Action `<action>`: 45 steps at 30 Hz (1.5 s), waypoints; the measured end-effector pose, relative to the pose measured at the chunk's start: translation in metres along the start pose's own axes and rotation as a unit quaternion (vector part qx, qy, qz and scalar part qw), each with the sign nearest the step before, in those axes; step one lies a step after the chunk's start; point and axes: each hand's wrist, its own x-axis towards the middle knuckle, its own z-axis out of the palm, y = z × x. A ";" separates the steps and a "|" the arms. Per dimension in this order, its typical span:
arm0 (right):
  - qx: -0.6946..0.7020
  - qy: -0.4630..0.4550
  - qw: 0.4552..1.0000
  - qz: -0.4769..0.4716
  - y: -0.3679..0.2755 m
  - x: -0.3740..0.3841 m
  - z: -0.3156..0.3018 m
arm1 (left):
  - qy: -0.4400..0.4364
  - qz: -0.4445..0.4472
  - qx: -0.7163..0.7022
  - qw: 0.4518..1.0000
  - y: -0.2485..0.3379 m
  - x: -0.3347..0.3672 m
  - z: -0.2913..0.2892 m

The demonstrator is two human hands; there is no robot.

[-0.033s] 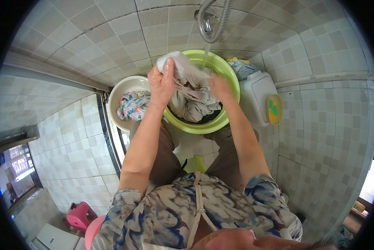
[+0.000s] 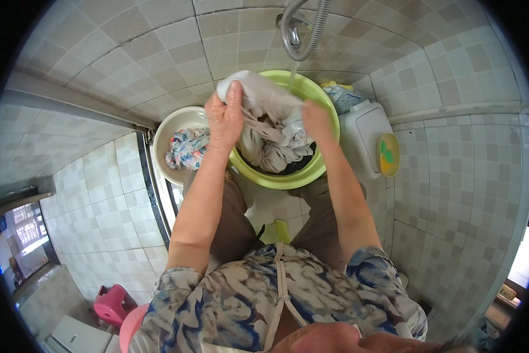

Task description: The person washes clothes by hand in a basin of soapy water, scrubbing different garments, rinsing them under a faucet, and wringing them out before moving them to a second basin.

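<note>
A wet, pale cloth garment is stretched between my two hands over a lime-green basin. My left hand grips its left end, thumb pressed on top, near the basin's left rim. On the other side my right hand, slightly smeared by motion, is closed on the garment's right end. Below lies a heap of beige laundry in the basin, with something dark under it. Water runs down into the basin at its far side.
A metal shower hose hangs on the tiled wall ahead. Left of the basin stands a cream bowl with flowered cloth. To the right are a white lidded bin and a yellow-green dish. A pink stool stands behind left.
My hands have moved slightly apart, the left one a little leftward and the right one a little rightward. The pale garment between them is pulled wider and straighter.
</note>
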 end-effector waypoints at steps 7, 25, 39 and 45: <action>0.178 0.321 0.930 -0.036 -0.129 0.004 -0.145 | -0.016 -0.018 0.121 0.992 -0.035 0.011 -0.025; 0.502 -0.103 0.840 0.176 -0.016 -0.043 -0.006 | -0.296 -0.073 0.035 0.952 -0.044 -0.056 0.047; -0.011 -0.226 0.974 -0.009 -0.006 -0.006 0.025 | -0.588 -0.155 0.471 0.639 -0.079 -0.059 0.033; 0.066 -0.328 0.940 0.063 0.020 0.020 0.145 | -0.523 -0.101 0.487 0.692 -0.079 -0.051 0.014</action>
